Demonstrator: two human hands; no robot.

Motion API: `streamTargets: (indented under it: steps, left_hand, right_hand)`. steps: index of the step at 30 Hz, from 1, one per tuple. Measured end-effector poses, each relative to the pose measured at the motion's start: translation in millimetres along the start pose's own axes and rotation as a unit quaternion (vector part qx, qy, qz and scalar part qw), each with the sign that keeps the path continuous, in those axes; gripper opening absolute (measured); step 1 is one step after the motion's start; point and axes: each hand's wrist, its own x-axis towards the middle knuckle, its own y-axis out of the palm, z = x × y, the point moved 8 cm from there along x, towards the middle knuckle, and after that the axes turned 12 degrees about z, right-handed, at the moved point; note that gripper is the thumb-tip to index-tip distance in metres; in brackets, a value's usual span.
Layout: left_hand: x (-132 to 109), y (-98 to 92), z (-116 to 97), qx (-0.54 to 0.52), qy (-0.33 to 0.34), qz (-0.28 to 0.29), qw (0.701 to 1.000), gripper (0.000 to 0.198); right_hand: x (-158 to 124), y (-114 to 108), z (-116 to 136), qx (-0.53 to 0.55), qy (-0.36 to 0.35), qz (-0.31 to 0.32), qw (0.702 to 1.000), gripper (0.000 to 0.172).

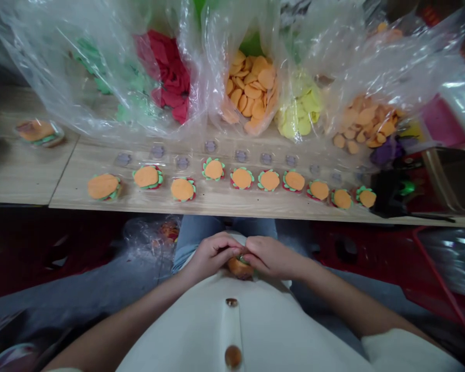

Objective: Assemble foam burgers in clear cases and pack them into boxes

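Note:
Low over my lap, my left hand [214,253] and my right hand [270,255] pinch a small toy burger [240,268] between them. Its orange-brown bun faces me, with a bit of green showing beneath the fingers; the rest is covered by my hands. On the table ahead, a row of toy burgers [242,178] sits in clear plastic packs, each with an orange oval on top and green and red frilled edges. A finished-looking packed burger [39,132] lies apart at the far left.
Clear plastic bags along the back hold green pieces [135,98], red pieces [168,75], orange discs [253,85], yellow pieces [302,108] and more orange pieces [366,121]. A black device [391,188] with a green light stands right. A red basket [434,268] is below the table.

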Motion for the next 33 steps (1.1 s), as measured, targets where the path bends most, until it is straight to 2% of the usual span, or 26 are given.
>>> streamTargets:
  steps: [3,5,8,10,12,15,20,27,33]
  left_hand:
    - [1,1.8,0,-0.007,0.004,0.019,1.0,0.017]
    - [3,4.7,5,-0.061,-0.014,0.04,0.997,0.018]
    - [7,10.0,18,-0.18,-0.062,0.052,0.98,0.031]
    - [12,13.2,20,-0.21,-0.08,0.053,0.973,0.026]
    - [16,16.3,16,-0.176,-0.076,0.066,0.979,0.018]
    - [20,18.4,3,-0.063,-0.041,0.079,0.994,0.012]
    - [16,22.6,-15,0.066,0.02,0.092,0.993,0.016]
    - [16,26.6,-20,0.145,0.019,0.108,0.983,0.019]
    - [25,24.9,-14,0.147,0.02,0.081,0.986,0.019]
  right_hand:
    - [-2,5,-3,0.007,-0.003,-0.012,1.0,0.021]
    - [-4,3,-6,0.028,-0.007,-0.026,0.999,0.023]
    - [-9,-6,-9,0.057,-0.003,-0.046,0.997,0.024]
    - [-13,-11,-9,0.057,0.009,-0.036,0.998,0.02]
    - [-17,-12,-9,0.045,0.025,-0.015,0.999,0.012]
    - [-20,-8,-9,0.032,0.039,0.006,0.999,0.004]
    - [-19,11,-14,0.027,0.054,-0.02,0.998,0.003]
    - [-18,23,-21,0.024,0.053,-0.069,0.996,0.005]
    - [-23,16,-28,0.048,0.077,-0.079,0.993,0.005]
